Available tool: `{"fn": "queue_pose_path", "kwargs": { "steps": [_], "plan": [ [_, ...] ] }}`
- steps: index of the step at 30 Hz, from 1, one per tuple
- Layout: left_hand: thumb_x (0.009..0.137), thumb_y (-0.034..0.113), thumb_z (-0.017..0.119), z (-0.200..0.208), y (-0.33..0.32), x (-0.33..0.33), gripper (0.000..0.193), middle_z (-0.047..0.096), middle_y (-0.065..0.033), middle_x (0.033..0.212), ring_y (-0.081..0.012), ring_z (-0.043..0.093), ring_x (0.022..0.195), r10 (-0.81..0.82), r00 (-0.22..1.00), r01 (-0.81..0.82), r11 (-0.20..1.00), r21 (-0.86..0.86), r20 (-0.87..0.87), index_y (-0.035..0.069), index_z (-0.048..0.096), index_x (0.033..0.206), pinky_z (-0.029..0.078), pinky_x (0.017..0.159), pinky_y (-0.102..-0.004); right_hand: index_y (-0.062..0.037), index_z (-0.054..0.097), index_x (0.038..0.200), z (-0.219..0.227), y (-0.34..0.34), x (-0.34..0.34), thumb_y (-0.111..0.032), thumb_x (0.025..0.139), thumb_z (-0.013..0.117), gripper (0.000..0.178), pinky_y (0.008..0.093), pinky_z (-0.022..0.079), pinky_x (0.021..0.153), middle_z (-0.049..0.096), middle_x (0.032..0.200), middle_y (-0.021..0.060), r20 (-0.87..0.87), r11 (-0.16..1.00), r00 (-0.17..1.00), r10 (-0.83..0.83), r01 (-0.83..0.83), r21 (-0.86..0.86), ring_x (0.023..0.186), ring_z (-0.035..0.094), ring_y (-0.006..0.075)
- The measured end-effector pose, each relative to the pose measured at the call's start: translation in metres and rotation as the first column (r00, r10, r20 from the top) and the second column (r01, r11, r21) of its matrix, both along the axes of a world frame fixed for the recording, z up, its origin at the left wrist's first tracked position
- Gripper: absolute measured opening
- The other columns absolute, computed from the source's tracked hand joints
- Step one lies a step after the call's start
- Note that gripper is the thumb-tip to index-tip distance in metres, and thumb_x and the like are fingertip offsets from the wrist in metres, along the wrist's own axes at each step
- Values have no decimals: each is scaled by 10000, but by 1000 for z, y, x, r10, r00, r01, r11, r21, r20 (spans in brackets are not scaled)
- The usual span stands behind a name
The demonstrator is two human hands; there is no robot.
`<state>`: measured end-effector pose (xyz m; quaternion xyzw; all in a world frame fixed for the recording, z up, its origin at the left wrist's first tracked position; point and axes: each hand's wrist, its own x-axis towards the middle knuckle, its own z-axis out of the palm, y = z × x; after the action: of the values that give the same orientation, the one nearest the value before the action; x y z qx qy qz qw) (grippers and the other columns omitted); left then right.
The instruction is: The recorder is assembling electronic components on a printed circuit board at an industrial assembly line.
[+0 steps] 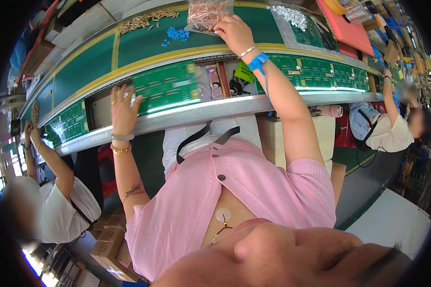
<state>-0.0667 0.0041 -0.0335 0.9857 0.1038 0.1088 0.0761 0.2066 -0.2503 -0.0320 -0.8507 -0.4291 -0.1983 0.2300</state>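
My left hand [124, 109] is beside the left end of a green circuit board [164, 85] on the metal rail, its thumb and fingers apart. The board and fingertips are slightly blurred, and I cannot tell whether they touch. Farther off, my right hand [235, 34] reaches to the front edge of a clear plastic bag [209, 14] full of thin copper-coloured parts. Its fingers are drawn together in a pinch, and what sits between them is too small to make out. A blue strap [258, 61] circles my right wrist.
Beyond the rail [225, 106] lie blue components [177, 34], tan components [146, 21] and white parts [291, 17]. More circuit boards [316, 74] line the rail at right, another [68, 122] at left. A lime-green item [244, 72] sits below rail level. One person works at each side.
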Motion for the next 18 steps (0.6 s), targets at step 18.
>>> {"fn": "queue_pose_path", "kwargs": {
  "steps": [18],
  "plan": [
    [694, 151, 681, -10, -11, 157, 72, 601, -33, 874, -253, 517, 879, -160, 942, 207, 969, -136, 295, 100, 678, 745, 449, 768, -338, -31, 588, 882, 9, -10, -37, -123, 817, 561, 116, 274, 490, 652, 624, 834, 74, -509, 989, 852, 124, -63, 134, 723, 597, 208]
  ]
}}
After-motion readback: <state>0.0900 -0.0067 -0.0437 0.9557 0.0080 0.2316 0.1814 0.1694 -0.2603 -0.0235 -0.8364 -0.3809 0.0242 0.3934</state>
